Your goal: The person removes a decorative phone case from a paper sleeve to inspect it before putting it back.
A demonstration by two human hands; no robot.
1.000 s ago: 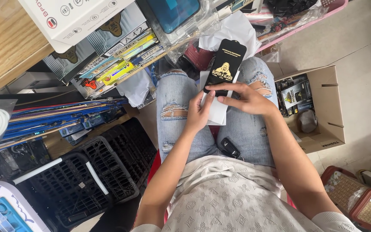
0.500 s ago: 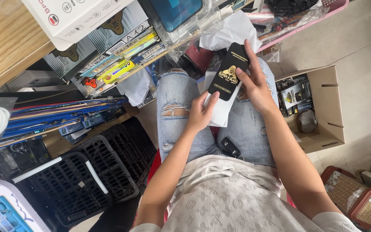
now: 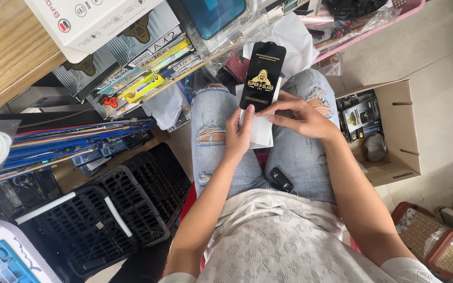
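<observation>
I sit with my knees up in torn light jeans. A long black flat pack with a gold picture lies on a white sheet over my lap. My left hand grips the lower left edge of the pack and the sheet. My right hand rests its fingers across the pack's bottom end, on the sheet. A small black key fob lies between my thighs, near my belly.
A cardboard box with small packs stands at my right. Black plastic crates sit at my left, with blue flat packs stacked behind. Boxes and packets crowd the shelf ahead. A pink tray is far right.
The black pack was tilted and held higher by my right hand; now it stands straighter on the white sheet, and my right hand has come down to its bottom end.
</observation>
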